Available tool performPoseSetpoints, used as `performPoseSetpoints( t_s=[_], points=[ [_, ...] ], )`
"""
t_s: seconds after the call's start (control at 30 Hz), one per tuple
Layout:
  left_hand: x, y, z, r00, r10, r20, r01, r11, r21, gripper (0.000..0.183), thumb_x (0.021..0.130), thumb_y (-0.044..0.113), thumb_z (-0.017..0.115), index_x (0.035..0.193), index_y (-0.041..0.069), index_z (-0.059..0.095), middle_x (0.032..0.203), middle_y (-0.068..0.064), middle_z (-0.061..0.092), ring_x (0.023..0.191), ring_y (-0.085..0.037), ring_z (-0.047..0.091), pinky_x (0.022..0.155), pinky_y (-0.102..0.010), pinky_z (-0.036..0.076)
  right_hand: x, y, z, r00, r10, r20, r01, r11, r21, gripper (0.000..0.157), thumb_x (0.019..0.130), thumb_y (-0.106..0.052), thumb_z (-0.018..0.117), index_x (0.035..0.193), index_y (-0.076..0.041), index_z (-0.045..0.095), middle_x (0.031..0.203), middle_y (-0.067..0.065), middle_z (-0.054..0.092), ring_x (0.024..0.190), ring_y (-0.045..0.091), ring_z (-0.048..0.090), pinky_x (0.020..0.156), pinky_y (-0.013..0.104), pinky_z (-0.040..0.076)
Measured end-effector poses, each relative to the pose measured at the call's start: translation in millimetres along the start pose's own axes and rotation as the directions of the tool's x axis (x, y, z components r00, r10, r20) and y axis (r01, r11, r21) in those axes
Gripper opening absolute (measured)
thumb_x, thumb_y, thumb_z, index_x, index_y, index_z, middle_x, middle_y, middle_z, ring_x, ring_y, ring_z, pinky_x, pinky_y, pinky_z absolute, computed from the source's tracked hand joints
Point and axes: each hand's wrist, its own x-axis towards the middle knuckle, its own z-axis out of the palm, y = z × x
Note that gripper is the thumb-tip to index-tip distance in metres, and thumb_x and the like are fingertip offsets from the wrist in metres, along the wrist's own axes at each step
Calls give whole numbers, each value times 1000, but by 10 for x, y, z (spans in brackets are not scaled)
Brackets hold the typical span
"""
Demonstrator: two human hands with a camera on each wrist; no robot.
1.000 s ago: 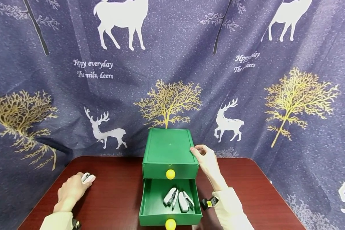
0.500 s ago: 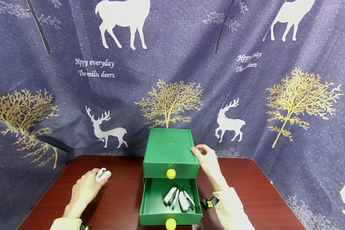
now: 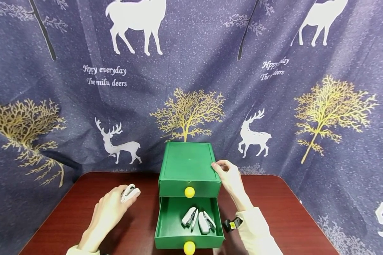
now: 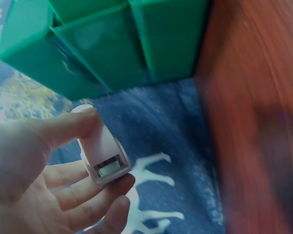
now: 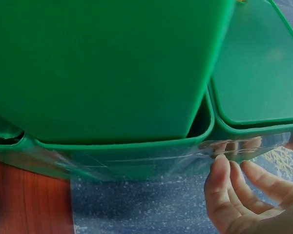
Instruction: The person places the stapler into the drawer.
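Observation:
In the head view my left hand (image 3: 110,209) holds a small white stapler (image 3: 130,193) above the table, left of a green drawer cabinet (image 3: 189,163). Up close in the left wrist view, thumb and fingers pinch the stapler (image 4: 101,146), its metal end showing. My right hand (image 3: 231,179) touches the cabinet's right side near the top edge, its fingertips (image 5: 219,168) against the side wall. The lower drawer (image 3: 169,221) is pulled out. Inside it lie a white stapler (image 3: 189,216) and another white stapler (image 3: 205,224), both toward the right.
The upper drawer (image 3: 175,189) with its yellow knob (image 3: 189,192) is closed. Another yellow knob (image 3: 189,247) sits on the lower drawer's front. A dark red wooden table (image 3: 134,219) carries the cabinet. Behind it hangs a blue cloth (image 3: 191,71) printed with deer and trees.
My left hand has moved right with the stapler, from the table's left side toward the cabinet. The right hand, the cabinet and the staplers in the drawer have stayed in place.

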Motion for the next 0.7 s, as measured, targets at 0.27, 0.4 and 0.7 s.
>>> performPoseSetpoints(
  t_s=[0.27, 0.4, 0.7],
  points=[
    [-89, 280, -44, 998, 55, 28, -54, 998, -21, 38, 81, 33, 78, 113, 15, 66, 93, 0, 66, 77, -25, 64, 59, -48, 48, 4, -5, -2, 1000, 10, 4, -10, 1000, -15, 28, 90, -36, 71, 100, -10, 70, 79, 3, 65, 72, 18, 55, 67, 32, 43],
    [-142, 412, -64, 997, 73, 38, -72, 997, -30, 35, 80, 33, 78, 110, 17, 67, 91, 3, 66, 77, -24, 64, 60, -47, 48, 4, -1, -8, 1000, 9, 7, -9, 1000, -21, 29, 90, -38, 71, 101, -11, 70, 79, 3, 65, 72, 18, 55, 67, 32, 43],
    [-264, 652, -83, 996, 55, 66, -52, 998, -43, 34, 80, 41, 78, 107, 23, 67, 84, 12, 61, 74, -14, 61, 63, -41, 48, 8, -9, -9, 1000, 13, 6, -13, 999, -36, 29, 89, -38, 70, 100, -11, 70, 78, 3, 65, 72, 18, 56, 66, 32, 43]
  ],
)
